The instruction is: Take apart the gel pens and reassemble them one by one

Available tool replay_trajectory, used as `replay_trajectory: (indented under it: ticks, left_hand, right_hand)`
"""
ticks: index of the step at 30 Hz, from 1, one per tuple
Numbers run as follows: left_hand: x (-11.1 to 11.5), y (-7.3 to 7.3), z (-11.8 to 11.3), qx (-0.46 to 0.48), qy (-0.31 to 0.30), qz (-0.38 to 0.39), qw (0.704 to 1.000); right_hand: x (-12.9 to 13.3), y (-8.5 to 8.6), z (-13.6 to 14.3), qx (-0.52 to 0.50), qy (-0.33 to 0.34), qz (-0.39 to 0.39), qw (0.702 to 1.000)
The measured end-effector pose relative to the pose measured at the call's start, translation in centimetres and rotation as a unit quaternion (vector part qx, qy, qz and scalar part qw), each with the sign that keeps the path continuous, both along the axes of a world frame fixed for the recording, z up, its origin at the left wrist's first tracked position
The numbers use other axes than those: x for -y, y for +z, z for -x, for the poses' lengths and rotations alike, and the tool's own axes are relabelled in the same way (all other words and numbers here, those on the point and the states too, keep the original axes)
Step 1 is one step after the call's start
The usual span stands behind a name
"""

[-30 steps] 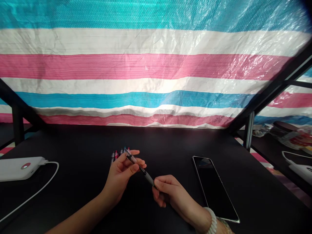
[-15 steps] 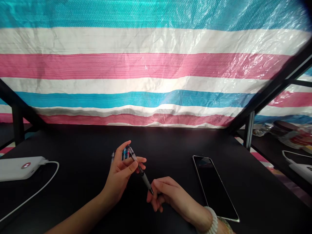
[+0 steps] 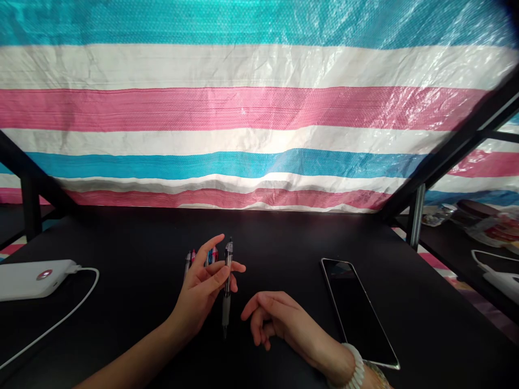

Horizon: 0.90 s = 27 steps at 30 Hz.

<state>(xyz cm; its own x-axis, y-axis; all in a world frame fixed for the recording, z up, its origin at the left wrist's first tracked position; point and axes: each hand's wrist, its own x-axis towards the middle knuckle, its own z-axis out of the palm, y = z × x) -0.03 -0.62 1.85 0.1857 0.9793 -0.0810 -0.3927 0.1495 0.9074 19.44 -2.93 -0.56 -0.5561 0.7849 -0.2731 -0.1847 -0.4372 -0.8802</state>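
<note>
My left hand [image 3: 205,289] pinches a clear and grey pen [image 3: 227,292] between thumb and fingers. The pen stands nearly upright, its tip pointing down toward me. Behind that hand several other pens [image 3: 213,256] with pink, blue and dark parts show, partly hidden by the fingers. To the right, my right hand [image 3: 279,319] is apart from the pen, its fingers loosely curled and nothing visible between them. It wears a white coiled band at the wrist.
On the black table [image 3: 141,237], a phone [image 3: 359,310] lies right of my right hand. A white power bank [image 3: 36,280] with a cable is at the left. Black frame bars [image 3: 416,216] and a striped sheet [image 3: 243,108] stand around; packages [image 3: 494,229] lie far right.
The held pen has swung from slanting toward my right hand to nearly upright. Its tip has come away from the right fingers, and the right index finger has stretched out a little.
</note>
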Motion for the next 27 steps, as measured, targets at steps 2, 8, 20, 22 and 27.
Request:
replay_trajectory:
  ticks: [2,8,20,22,27]
  left_hand:
    - [0.0,0.1,0.0,-0.002,-0.015,-0.004,1.000]
    - [0.1,-0.4,0.1,0.009,-0.058,-0.012,0.998]
    - [-0.3,-1.0,0.0,0.010,-0.108,-0.054,0.993]
    - [-0.3,-1.0,0.0,0.012,-0.114,-0.057,0.992]
    - [-0.3,-0.9,0.0,0.018,-0.088,-0.041,0.995]
  right_hand:
    - [0.0,-0.1,0.0,-0.001,0.000,-0.003,1.000]
    - [0.1,-0.2,0.2,0.001,-0.003,0.000,1.000]
    - [0.1,-0.1,0.1,0.000,-0.003,0.004,1.000]
    - [0.1,0.0,0.1,-0.001,-0.004,0.004,1.000]
    - [0.1,0.0,0.1,-0.003,-0.003,0.010,1.000]
